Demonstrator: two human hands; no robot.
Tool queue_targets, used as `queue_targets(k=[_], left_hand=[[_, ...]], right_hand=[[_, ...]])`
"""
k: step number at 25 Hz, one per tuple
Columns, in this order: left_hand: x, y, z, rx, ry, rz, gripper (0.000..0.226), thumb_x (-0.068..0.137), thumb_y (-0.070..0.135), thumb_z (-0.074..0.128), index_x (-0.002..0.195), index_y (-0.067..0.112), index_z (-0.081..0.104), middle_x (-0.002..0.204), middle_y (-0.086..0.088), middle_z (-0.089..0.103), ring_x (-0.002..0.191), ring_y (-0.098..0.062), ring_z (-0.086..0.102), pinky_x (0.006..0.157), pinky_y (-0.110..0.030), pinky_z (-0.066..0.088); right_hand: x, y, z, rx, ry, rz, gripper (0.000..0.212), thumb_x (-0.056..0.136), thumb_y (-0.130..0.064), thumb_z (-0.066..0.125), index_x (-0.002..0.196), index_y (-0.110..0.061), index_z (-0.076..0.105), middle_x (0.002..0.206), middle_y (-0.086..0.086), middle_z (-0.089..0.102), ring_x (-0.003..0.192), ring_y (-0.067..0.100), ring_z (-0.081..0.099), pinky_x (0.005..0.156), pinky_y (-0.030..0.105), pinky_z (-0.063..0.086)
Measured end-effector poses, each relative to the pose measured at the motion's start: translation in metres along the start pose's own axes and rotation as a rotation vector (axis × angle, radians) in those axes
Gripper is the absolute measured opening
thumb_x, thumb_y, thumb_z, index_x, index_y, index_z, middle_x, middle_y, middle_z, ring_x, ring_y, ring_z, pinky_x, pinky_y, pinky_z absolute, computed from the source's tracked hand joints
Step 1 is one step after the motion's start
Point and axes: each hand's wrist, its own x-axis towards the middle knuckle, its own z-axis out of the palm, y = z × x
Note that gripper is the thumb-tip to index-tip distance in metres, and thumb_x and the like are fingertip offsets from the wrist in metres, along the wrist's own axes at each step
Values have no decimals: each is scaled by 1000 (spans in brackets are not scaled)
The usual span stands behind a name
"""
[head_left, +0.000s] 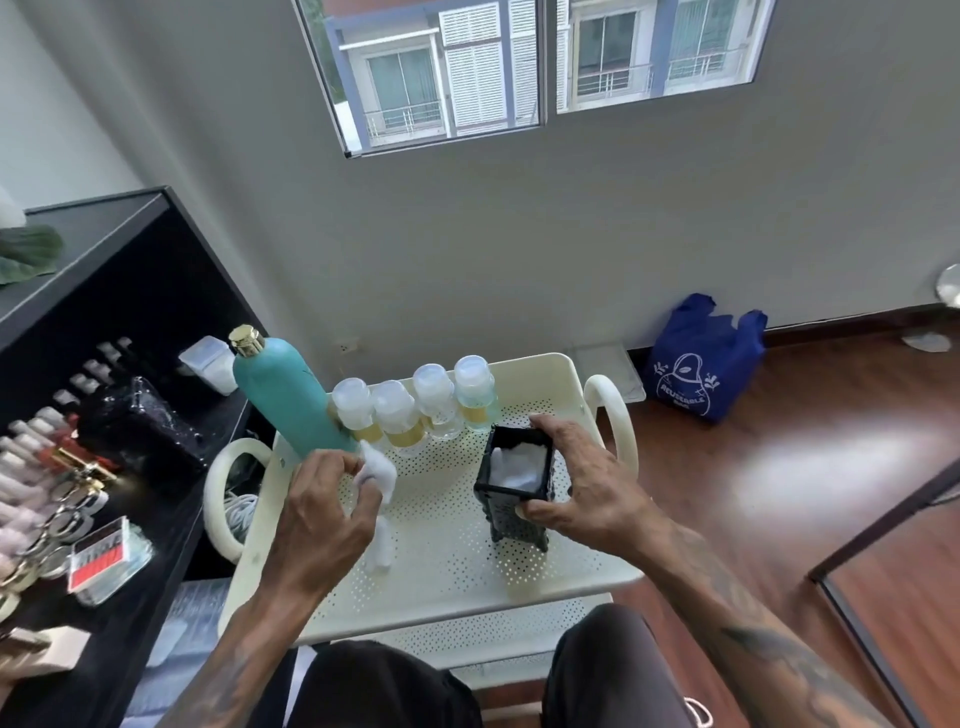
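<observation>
- My left hand (322, 514), left of centre, pinches a white wad (376, 470) between thumb and curled fingertips.
- The white wad sits just beside the lower end of the teal bottle (288, 397), which leans toward the upper left.
- My right hand (587, 488) grips the open black box (519, 493), fingers over its far rim and thumb on its near corner; white stuffing shows inside.
- The black box stands on the cream perforated tray (441, 566), right of centre.
- Four small clear bottles (415, 402) line the tray's far edge.
</observation>
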Motion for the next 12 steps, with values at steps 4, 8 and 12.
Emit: queue_targets(k=[4, 8, 12], left_hand=[[13, 52, 7, -172, 75, 246, 11, 84, 11, 74, 92, 15, 68, 86, 4, 70, 81, -9, 64, 77, -17, 50], [35, 91, 33, 9, 18, 539, 9, 83, 9, 69, 91, 13, 69, 91, 0, 71, 89, -24, 63, 81, -38, 50], [46, 86, 49, 225, -245, 641, 11, 85, 11, 66, 91, 19, 72, 96, 7, 74, 92, -21, 59, 79, -37, 44]], right_hand=[[1, 0, 2, -14, 15, -11, 93, 75, -33, 76, 149, -30, 21, 150, -8, 35, 135, 9, 36, 108, 20, 24], [0, -4, 0, -21, 38, -15, 85, 73, -32, 76, 144, -31, 30, 138, -10, 44, 125, 9, 43, 106, 24, 33], [0, -4, 0, -10, 33, -13, 88, 71, -32, 76, 145, -29, 29, 140, -10, 43, 125, 8, 43, 106, 21, 33]])
